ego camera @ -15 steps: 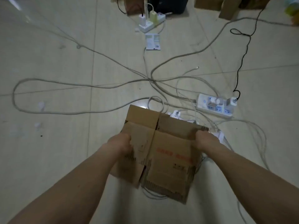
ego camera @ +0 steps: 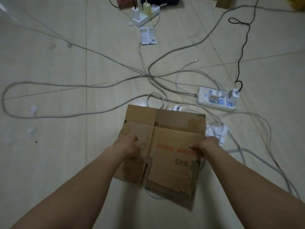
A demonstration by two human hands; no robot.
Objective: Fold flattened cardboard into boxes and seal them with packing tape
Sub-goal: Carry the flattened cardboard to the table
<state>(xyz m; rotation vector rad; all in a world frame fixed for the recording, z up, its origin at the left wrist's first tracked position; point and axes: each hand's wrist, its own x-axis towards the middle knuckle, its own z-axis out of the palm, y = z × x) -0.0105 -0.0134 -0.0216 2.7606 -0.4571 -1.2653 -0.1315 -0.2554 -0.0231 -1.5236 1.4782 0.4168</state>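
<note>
A brown flattened cardboard box [ego camera: 171, 141] with red print and a torn lower flap is held above the floor, in the middle of the head view. My left hand [ego camera: 127, 145] grips its left panel, thumb on the front face. My right hand [ego camera: 203, 145] grips its right edge, thumb over the red lettering. The far flaps stand up behind the main panels. No packing tape is in view.
Many grey cables [ego camera: 148, 75] cross the tiled floor. A white power strip [ego camera: 217, 99] lies right of the box, a second [ego camera: 145, 13] at the far top, a small adapter block [ego camera: 217, 133] beside my right hand. A printed sachet [ego camera: 148, 36] lies beyond.
The box has turned slightly so its top edge sits more level. Both hands keep the same grip.
</note>
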